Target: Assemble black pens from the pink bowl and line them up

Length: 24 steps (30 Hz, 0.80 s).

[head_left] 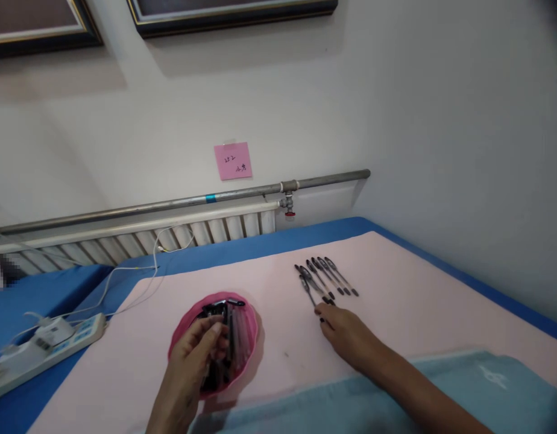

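My left hand [201, 343] hovers over a pink basket [255, 328] holding black pen parts and clear tubes [240, 337]. Its thumb and fingers are pinched together, and I cannot make out what is between them. To the right, my right hand [339, 328] grips the lower end of a pen [307, 289] with a black cap and clear barrel. That pen lies at the near left of a row of several similar pens [335, 274] set side by side on a pale pink sheet [278, 289].
A light blue cloth [441, 380] lies along the near edge. At the left, a white power strip [79, 337] carries plugged-in adapters and white cables [154, 265]. A radiator [233, 226] and a grey pipe [170, 206] run along the wall behind, under a pink note [233, 161].
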Available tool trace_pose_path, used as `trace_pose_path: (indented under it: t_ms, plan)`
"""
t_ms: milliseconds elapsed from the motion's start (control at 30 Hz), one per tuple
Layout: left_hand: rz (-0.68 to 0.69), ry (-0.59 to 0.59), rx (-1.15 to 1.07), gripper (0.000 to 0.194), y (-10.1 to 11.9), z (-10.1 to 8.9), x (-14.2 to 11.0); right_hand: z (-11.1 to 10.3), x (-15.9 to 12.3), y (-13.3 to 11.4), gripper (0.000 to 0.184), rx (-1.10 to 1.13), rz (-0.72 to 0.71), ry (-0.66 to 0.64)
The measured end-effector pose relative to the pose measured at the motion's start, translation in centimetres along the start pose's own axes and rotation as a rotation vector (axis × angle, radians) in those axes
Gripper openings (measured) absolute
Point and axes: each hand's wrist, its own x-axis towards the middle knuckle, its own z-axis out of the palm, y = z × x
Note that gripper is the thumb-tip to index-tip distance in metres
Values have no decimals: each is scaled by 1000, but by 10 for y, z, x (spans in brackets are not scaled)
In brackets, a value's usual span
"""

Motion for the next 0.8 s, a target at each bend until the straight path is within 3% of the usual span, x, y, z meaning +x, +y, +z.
trace_pose_path:
  t_ms: [367, 533, 700, 800]
  plan:
    - [150, 217, 155, 32, 2, -31, 20, -1, 33, 14, 31, -243, 91, 89]
    - [185, 214, 328, 25, -3, -34, 24, 3, 12, -5, 24, -229, 46, 32]
    - [242, 202, 729, 6, -9, -28, 24, 18, -13, -30, 19, -142, -71, -117]
    - [267, 216, 940, 8, -14, -22, 24, 25, -19, -35, 19, -83, -116, -170]
